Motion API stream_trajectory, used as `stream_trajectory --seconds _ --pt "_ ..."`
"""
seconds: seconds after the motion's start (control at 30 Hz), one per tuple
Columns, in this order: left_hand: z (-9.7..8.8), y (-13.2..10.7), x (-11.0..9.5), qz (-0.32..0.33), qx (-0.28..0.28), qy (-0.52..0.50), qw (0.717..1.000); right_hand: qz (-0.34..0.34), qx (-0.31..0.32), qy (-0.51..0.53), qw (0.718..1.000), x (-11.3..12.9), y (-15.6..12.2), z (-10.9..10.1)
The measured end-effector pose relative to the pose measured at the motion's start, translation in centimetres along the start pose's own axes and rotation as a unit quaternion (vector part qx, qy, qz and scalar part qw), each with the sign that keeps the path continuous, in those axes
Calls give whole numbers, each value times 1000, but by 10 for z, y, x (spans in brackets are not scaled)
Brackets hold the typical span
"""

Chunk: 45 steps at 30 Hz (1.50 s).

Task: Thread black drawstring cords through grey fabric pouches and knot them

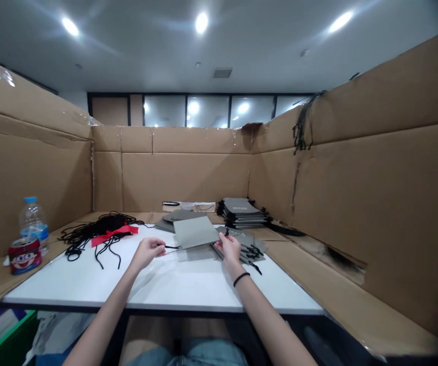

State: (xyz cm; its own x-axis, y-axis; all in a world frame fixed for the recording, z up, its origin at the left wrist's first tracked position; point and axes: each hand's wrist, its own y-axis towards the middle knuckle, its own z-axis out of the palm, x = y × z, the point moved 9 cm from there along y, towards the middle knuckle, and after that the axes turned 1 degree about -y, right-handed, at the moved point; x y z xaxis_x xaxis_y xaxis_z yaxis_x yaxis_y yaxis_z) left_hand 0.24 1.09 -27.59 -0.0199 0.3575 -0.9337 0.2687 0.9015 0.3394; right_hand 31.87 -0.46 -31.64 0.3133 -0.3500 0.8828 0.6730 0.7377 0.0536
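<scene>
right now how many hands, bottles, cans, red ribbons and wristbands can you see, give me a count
hands: 2, left hand and right hand
water bottles: 1
cans: 1
red ribbons: 1
wristbands: 1
total: 6

Your right wrist carries a thin black elastic band, your forearms are bare down to the hands, and pale blue denim shorts show at your lap
</scene>
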Motion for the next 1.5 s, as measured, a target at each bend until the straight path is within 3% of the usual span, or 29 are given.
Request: stream_trajectory --seconds 0.07,0.17,0.2,0.27,0.4,0.43,0.5,0.63,0.8,1.03,1.23,1.5 --pt "4 4 -1 7 11 14 1000 -70 -50 -89 992 15 -1 -10" --pt "11 11 -6 28 30 52 998 -240 -81 -243 937 50 -21 -4" --pt "15 14 -9 37 43 65 996 -284 -45 -279 916 55 -30 10" --pt "25 20 -15 54 76 84 992 -318 86 -326 886 48 -49 50" --pt "35 32 -31 109 91 87 986 -273 350 -307 842 4 -90 130" --pt "34 34 -33 120 88 78 986 -256 397 -286 833 -6 -98 145" --pt "30 38 -32 125 75 58 988 -234 422 -277 831 -18 -102 160" --pt "11 44 -18 94 34 47 994 -262 369 -280 847 -9 -90 152" --pt "3 41 -8 68 38 60 995 -298 346 -301 837 10 -87 137" --pt "0 38 -8 55 40 61 996 -353 351 -351 793 6 -95 143" --pt "6 36 -9 44 66 87 993 -377 362 -426 739 -1 -97 147" --pt "14 30 -10 48 116 136 983 -369 355 -453 730 -2 -94 148"
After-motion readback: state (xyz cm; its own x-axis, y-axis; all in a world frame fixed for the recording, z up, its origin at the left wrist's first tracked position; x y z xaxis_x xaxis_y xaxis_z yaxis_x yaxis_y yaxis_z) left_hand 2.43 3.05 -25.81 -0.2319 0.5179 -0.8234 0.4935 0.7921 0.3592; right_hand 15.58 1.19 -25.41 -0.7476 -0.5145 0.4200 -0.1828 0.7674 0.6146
